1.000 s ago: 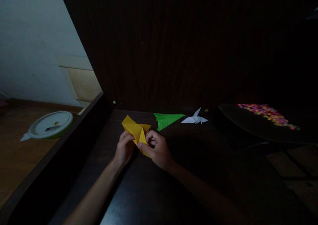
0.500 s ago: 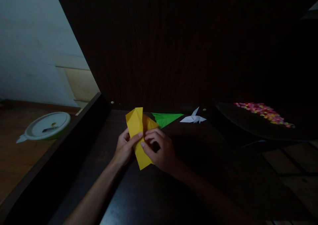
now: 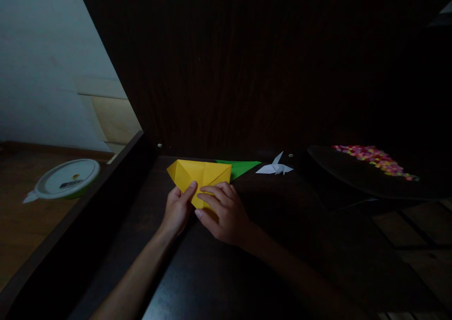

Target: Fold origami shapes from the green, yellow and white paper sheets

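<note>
A sheet of yellow folded paper (image 3: 203, 173) is held up over the dark tabletop, its creases showing and its left corner pointing outward. My left hand (image 3: 177, 209) grips its lower left side, thumb on the front face and fingers behind. On the lower right part, my right hand (image 3: 226, 214) pinches the paper, with its fingers across the front and the thumb at the bottom edge. Just behind the yellow paper lies a green folded paper (image 3: 243, 168), partly covered by it. A white origami crane (image 3: 276, 168) rests to the right of the green piece.
A dark upright panel (image 3: 219, 75) rises behind the tabletop (image 3: 169, 282). Along the left runs a raised wooden edge (image 3: 81, 216). Beyond it, a white-lidded container (image 3: 68, 176) stands on the floor. At right, small pink and yellow pieces (image 3: 376, 160) lie on a dark surface.
The yellow paper has been turned and opened from a tall, narrow shape to a wider one. My right hand has shifted slightly, with its fingers now laid across the paper.
</note>
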A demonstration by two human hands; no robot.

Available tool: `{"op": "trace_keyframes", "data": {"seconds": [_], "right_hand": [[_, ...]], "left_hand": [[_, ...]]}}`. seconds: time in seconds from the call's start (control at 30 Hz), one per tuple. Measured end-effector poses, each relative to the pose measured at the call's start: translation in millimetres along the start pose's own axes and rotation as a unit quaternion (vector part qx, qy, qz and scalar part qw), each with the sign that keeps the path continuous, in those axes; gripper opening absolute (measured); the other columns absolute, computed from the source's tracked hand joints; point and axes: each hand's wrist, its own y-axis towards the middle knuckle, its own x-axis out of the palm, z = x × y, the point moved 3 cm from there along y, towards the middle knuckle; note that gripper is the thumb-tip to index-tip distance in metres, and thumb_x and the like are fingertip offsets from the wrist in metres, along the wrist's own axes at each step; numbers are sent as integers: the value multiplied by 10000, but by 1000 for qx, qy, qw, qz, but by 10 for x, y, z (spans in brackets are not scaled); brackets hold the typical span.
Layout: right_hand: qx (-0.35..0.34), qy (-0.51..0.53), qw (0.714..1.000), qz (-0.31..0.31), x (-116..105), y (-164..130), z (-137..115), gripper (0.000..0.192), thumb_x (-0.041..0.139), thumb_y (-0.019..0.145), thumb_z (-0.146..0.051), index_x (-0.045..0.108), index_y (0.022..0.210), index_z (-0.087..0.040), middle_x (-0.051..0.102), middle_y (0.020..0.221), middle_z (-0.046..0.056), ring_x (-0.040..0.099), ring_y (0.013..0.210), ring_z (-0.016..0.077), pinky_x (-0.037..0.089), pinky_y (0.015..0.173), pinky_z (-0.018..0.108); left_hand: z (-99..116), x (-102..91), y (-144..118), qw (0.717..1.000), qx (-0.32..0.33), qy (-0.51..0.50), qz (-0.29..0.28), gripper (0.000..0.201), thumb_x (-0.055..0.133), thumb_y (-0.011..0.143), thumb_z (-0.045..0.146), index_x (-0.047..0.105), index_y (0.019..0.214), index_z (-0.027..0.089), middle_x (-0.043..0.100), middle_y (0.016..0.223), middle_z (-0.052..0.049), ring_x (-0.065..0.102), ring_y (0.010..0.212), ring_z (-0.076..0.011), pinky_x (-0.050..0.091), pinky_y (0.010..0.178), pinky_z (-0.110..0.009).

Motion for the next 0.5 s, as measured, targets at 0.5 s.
{"op": "trace_keyframes", "data": {"seconds": [0.5], "right_hand": [[42,-188,977,93,-187,-97,335,176,537,915,-173,688,1004,-188,701,868,59,529,860,252,376,774,404]], "left_hand": [[12,-99,86,998,-29,-51,26,444,853,644,321,694,997,104,765,884,-98,726,776,-246,573,665,-305]]}}
